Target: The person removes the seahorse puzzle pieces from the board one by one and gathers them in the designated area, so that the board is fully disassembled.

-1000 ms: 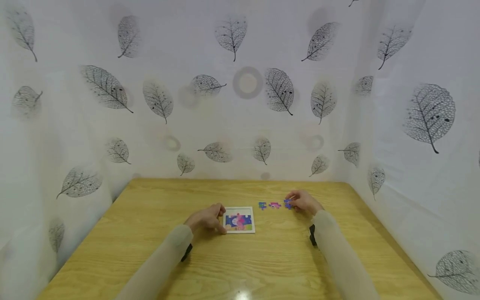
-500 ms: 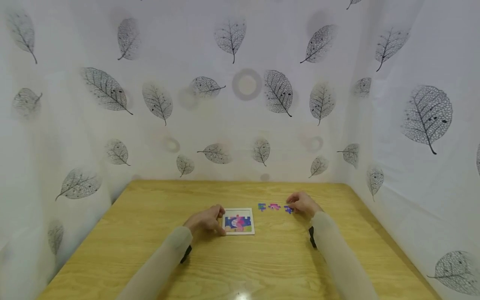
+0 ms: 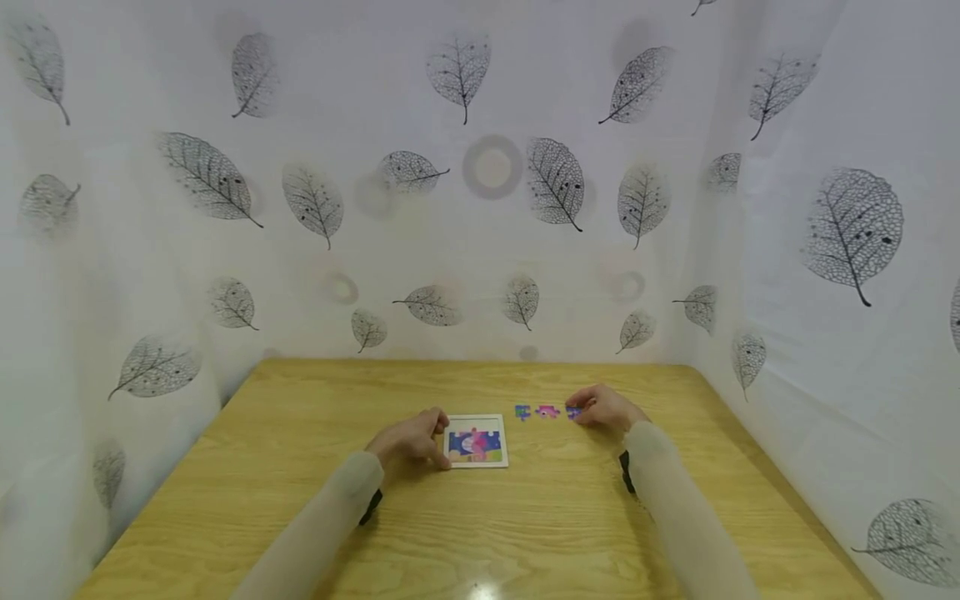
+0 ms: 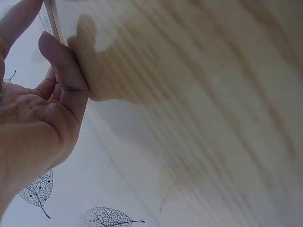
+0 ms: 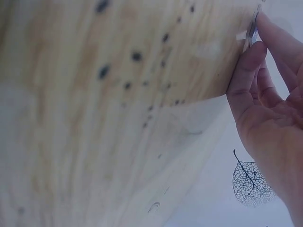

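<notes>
A: Left hand?
B: At the left edge of the puzzle frame, thumb and forefinger spread apart, touching it.
A: Frame position?
B: Flat on the wooden table, near the middle. Joined pieces fill the lower part; pale backing above.
A: Right hand?
B: Thumb and forefinger pinching the blue piece, right end of the row. Can't tell if it's off the table.
A: Rest of the row?
B: Green-and-blue piece nearest the frame, pink piece between it and the blue one.
A: Behind?
B: White curtain, dark leaf prints.
</notes>
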A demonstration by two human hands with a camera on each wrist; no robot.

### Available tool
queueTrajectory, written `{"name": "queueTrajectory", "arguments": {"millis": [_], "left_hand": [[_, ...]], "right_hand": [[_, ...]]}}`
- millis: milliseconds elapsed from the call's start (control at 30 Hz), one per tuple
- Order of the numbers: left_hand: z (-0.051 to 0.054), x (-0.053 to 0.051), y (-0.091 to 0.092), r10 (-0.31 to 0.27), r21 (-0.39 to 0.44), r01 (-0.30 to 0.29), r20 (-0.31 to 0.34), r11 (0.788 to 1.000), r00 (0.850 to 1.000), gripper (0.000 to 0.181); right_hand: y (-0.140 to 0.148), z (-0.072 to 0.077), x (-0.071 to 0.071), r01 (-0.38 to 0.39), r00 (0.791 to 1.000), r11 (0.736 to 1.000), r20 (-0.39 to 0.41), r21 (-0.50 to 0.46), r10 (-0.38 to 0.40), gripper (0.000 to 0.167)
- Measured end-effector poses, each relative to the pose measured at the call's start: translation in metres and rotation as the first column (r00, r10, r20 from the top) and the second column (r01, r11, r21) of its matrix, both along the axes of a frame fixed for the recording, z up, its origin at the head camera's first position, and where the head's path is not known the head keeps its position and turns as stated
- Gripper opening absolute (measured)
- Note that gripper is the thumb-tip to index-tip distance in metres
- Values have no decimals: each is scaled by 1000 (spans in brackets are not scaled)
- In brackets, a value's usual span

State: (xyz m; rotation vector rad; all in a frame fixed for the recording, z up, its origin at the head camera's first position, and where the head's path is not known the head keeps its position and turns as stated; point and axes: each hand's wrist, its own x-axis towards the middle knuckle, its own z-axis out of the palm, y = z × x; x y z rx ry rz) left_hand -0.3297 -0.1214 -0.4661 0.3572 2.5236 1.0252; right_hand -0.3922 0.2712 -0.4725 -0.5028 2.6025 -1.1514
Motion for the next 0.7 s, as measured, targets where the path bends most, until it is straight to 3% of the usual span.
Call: {"name": "queueTrajectory", "arguments": {"millis": [300, 700], "left_hand": [[-1, -1, -2, -17, 0, 17, -19, 1000, 1000, 63], [0, 0, -2, -27, 11, 27, -22, 1000, 999, 64]], "right_hand": [[-5, 2, 0, 35, 999, 999, 4, 18, -35, 34], [0, 3, 2, -14, 1000, 1000, -15, 14, 14, 40]]}}
